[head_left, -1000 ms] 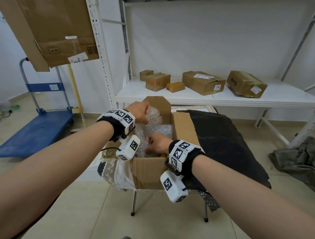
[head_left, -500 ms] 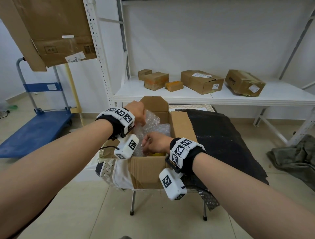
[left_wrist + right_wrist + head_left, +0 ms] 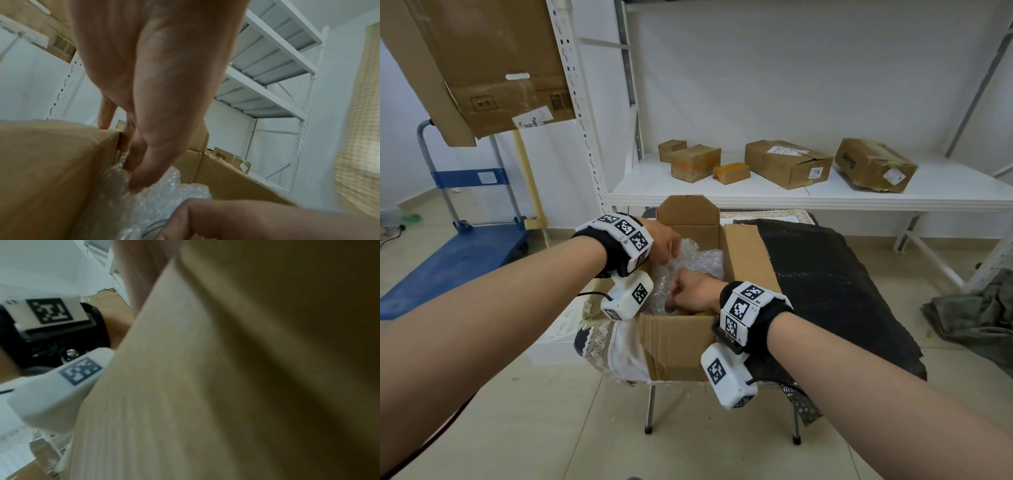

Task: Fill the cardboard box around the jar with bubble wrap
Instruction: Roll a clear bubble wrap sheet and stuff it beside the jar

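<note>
An open cardboard box (image 3: 678, 342) stands on a small table, stuffed with clear bubble wrap (image 3: 698, 262). My left hand (image 3: 666, 245) reaches down at the box's left wall. In the left wrist view its thumb and fingers (image 3: 139, 178) pinch the bubble wrap (image 3: 156, 199) against the box wall (image 3: 51, 170). My right hand (image 3: 690, 291) is curled inside the box near the front wall and grips the wrap's edge. A bit of yellow (image 3: 702, 312) under it may be the jar; the rest is hidden. The right wrist view shows only blurred cardboard (image 3: 226, 369).
A black sheet (image 3: 825, 291) covers the table to the right of the box. A white shelf (image 3: 722, 195) behind it carries several cardboard boxes. A blue trolley (image 3: 448, 260) stands at left, and grey cloth (image 3: 979, 318) lies on the floor at right.
My left hand has come down with the bubble wrap, from above the box to inside its left side. The right hand has stayed curled in the front of the box.
</note>
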`<control>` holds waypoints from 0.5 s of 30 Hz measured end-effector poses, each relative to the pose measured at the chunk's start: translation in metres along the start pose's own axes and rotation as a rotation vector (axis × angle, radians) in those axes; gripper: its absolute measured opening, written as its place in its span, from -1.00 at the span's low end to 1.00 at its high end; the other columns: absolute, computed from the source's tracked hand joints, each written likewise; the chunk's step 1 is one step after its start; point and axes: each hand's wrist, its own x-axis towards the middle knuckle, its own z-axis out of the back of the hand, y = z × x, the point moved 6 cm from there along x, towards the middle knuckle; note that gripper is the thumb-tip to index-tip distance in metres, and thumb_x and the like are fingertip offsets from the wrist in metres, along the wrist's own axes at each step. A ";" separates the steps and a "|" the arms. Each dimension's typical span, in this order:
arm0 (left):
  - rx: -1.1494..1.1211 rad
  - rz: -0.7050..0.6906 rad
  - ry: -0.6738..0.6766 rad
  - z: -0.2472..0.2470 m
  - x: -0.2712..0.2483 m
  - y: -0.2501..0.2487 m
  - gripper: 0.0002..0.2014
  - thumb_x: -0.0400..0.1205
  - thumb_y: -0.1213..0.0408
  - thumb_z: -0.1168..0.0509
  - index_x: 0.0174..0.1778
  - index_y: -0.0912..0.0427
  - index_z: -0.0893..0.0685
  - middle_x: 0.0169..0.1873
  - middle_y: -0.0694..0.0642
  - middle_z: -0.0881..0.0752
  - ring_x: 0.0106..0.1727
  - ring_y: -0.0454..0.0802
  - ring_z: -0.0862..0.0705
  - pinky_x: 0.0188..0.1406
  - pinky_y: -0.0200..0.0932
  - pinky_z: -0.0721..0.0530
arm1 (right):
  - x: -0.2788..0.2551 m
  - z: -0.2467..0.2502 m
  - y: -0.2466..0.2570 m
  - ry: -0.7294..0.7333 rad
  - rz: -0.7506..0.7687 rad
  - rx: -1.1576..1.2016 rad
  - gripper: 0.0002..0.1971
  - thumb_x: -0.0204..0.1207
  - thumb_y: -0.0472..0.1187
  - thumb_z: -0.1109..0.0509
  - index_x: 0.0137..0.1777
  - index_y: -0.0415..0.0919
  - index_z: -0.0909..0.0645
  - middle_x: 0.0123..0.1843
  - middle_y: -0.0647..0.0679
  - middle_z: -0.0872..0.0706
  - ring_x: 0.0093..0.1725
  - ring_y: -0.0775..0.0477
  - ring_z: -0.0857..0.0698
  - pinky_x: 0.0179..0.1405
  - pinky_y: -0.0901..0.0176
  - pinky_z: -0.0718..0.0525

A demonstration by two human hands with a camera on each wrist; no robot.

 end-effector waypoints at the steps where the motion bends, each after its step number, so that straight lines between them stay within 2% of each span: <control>1: -0.010 -0.003 0.005 -0.001 0.000 0.000 -0.65 0.67 0.20 -0.33 0.39 -0.03 -0.57 0.34 0.02 -0.63 0.30 -0.01 -0.60 0.35 -0.02 -0.60 | 0.001 0.001 -0.001 -0.005 -0.004 0.016 -0.79 0.57 -0.22 -0.48 -0.05 -0.14 -0.45 -0.03 -0.20 -0.63 -0.04 -0.14 -0.60 0.21 -0.13 -0.66; 4: -0.029 -0.012 0.027 -0.002 0.000 0.002 -0.60 0.67 0.28 -0.31 0.46 0.00 -0.57 0.40 0.03 -0.61 0.40 0.00 -0.57 0.45 0.00 -0.54 | 0.002 0.006 -0.005 -0.063 -0.040 0.047 -0.74 0.54 -0.18 -0.50 0.04 -0.11 -0.44 0.04 -0.15 -0.65 0.08 -0.16 -0.64 0.30 -0.15 -0.66; 5: -0.035 -0.016 0.032 -0.002 0.001 0.003 -0.59 0.68 0.29 -0.30 0.47 -0.01 -0.57 0.42 0.03 -0.60 0.42 0.00 -0.55 0.47 0.00 -0.51 | 0.004 0.007 -0.007 -0.078 -0.046 0.082 -0.75 0.54 -0.18 -0.49 0.01 -0.09 -0.44 0.03 -0.14 -0.66 0.09 -0.17 -0.67 0.31 -0.17 -0.66; 7: -0.028 -0.020 0.043 -0.002 0.000 0.003 -0.58 0.68 0.30 -0.29 0.48 -0.02 -0.58 0.45 0.02 -0.59 0.45 0.00 -0.53 0.50 0.01 -0.48 | 0.004 0.007 -0.006 -0.065 -0.034 0.170 -0.79 0.58 -0.22 -0.46 -0.14 -0.07 -0.44 -0.10 -0.13 -0.66 0.01 -0.15 -0.68 0.29 -0.18 -0.69; 10: -0.016 -0.016 0.056 -0.001 0.002 0.003 -0.57 0.68 0.31 -0.27 0.49 -0.02 -0.57 0.45 0.02 -0.58 0.46 -0.01 -0.52 0.50 -0.02 -0.47 | 0.002 0.006 -0.001 -0.059 0.022 0.318 -0.74 0.64 -0.24 -0.40 -0.29 -0.11 -0.50 -0.22 -0.17 -0.67 -0.20 -0.07 -0.64 0.01 -0.06 -0.73; 13: 0.008 -0.006 0.076 -0.001 0.003 0.003 -0.55 0.68 0.28 -0.27 0.51 -0.07 -0.56 0.50 0.02 -0.55 0.50 -0.01 -0.49 0.53 -0.01 -0.45 | -0.003 0.008 0.004 -0.060 0.063 0.420 -0.80 0.70 -0.23 -0.31 -0.19 -0.11 -0.56 -0.27 -0.06 -0.72 -0.32 0.09 -0.65 -0.28 0.32 -0.69; 15: 0.048 0.008 0.101 -0.003 0.003 0.003 -0.51 0.67 0.25 -0.26 0.55 -0.13 -0.51 0.56 0.01 -0.47 0.56 0.01 -0.42 0.56 0.04 -0.40 | -0.003 0.004 0.007 0.023 0.090 0.409 -0.85 0.73 -0.29 -0.26 -0.06 -0.16 -0.61 -0.21 -0.05 -0.75 -0.26 0.12 -0.68 -0.29 0.39 -0.68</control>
